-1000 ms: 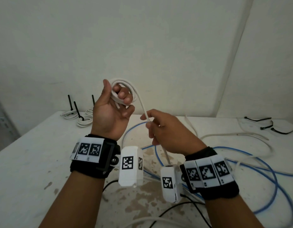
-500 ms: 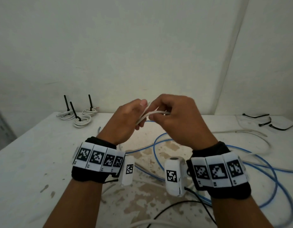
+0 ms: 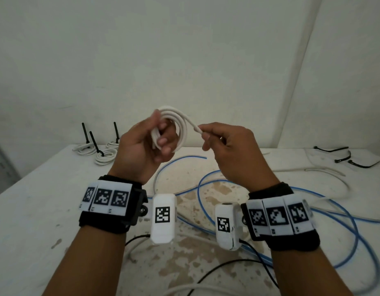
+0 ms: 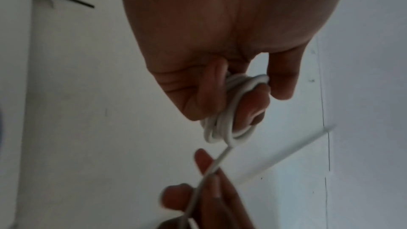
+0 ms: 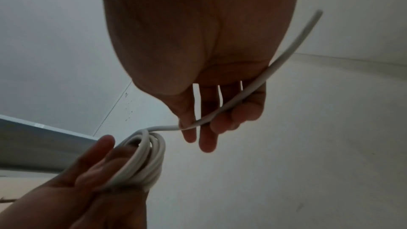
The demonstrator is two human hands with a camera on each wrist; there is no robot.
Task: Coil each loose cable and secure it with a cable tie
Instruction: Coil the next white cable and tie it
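My left hand (image 3: 155,137) holds a white cable coil (image 3: 180,127) of several loops up above the table, thumb and fingers curled round it. The coil (image 4: 224,124) also shows wrapped about my left fingers in the left wrist view, and the coil (image 5: 143,163) lies below my right palm in the right wrist view. My right hand (image 3: 214,137) pinches the cable's free end (image 3: 196,128) just right of the coil. That tail (image 5: 275,69) runs across my right fingers and sticks out past the palm. Loose black cable ties (image 3: 342,157) lie at the back right.
Three tied white coils (image 3: 99,150) with black ties standing up sit at the table's (image 3: 35,206) back left. Loose blue cable (image 3: 325,210) and white cable (image 3: 325,174) sprawl over the middle and right. Black wrist-camera leads (image 3: 223,265) trail near the front.
The hands were pressed together over the cable half a second ago. They have now moved apart, the left lifting the coil and the right drawing out the short end.
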